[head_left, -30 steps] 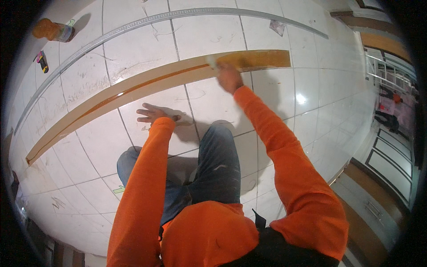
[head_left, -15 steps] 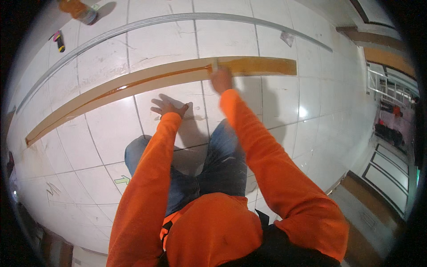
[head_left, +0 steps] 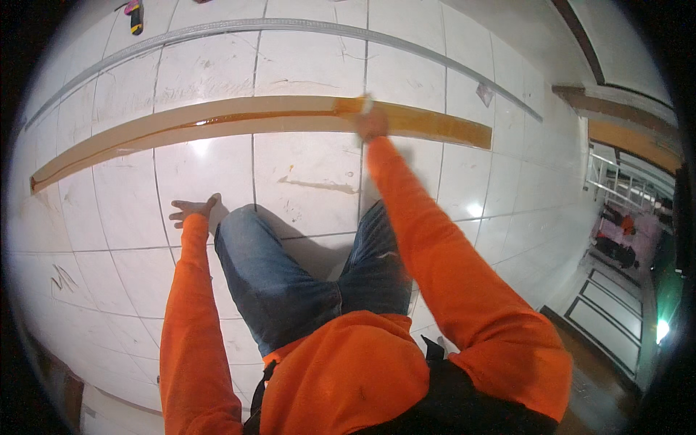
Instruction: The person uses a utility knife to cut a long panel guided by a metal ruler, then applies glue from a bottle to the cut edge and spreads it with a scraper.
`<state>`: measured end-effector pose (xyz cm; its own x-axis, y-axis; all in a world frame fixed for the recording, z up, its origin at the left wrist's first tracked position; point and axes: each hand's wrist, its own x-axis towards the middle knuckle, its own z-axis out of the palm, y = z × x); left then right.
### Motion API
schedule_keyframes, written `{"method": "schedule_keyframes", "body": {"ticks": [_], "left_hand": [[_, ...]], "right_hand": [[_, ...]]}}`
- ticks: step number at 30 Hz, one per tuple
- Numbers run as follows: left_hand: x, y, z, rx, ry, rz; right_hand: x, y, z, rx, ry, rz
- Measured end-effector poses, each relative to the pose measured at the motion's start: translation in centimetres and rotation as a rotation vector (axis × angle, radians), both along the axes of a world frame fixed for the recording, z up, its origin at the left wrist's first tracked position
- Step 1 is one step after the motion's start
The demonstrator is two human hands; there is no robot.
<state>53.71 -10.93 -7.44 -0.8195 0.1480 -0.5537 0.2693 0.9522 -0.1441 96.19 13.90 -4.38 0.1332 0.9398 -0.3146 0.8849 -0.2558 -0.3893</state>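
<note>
A long, narrow tan strip (head_left: 167,119) lies across the tiled floor in front of me. A thin line of wet amber glue (head_left: 264,115) runs along its left and middle part. The right part carries a spread-out amber coat (head_left: 449,130). My right hand (head_left: 373,125), blurred by motion, is closed round a small pale spreader (head_left: 366,105) at the border between line and coat. The blur hides the spreader's exact shape. My left hand (head_left: 194,209) rests on the tiles beside my left knee, fingers spread, holding nothing.
Beyond the strip lies a long grey metal profile (head_left: 312,26). A yellow-and-black utility knife (head_left: 135,18) is at the far left. A small scrap (head_left: 484,94) lies near the profile's right end. White metal rails (head_left: 623,177) stand at the right.
My left hand has moved left and back toward my knee. My right hand has shifted slightly right along the strip with the spreader. The view has moved, and the bottle at far left has gone out of sight.
</note>
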Motion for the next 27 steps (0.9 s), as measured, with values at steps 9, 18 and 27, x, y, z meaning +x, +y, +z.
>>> {"method": "schedule_keyframes", "body": {"ticks": [9,18,27], "left_hand": [[1.6,2.4,4.3,-0.045,-0.087,0.07],[1.3,1.9,3.1,-0.015,-0.088,0.065],[1.7,2.9,4.0,-0.121,-0.097,0.08]], "right_hand": [[-4.9,-5.7,0.0,0.134,-0.178,0.237],[5.8,0.2,1.1,0.039,-0.23,-0.211],[0.7,-2.0,1.6,0.109,-0.552,0.397]]}}
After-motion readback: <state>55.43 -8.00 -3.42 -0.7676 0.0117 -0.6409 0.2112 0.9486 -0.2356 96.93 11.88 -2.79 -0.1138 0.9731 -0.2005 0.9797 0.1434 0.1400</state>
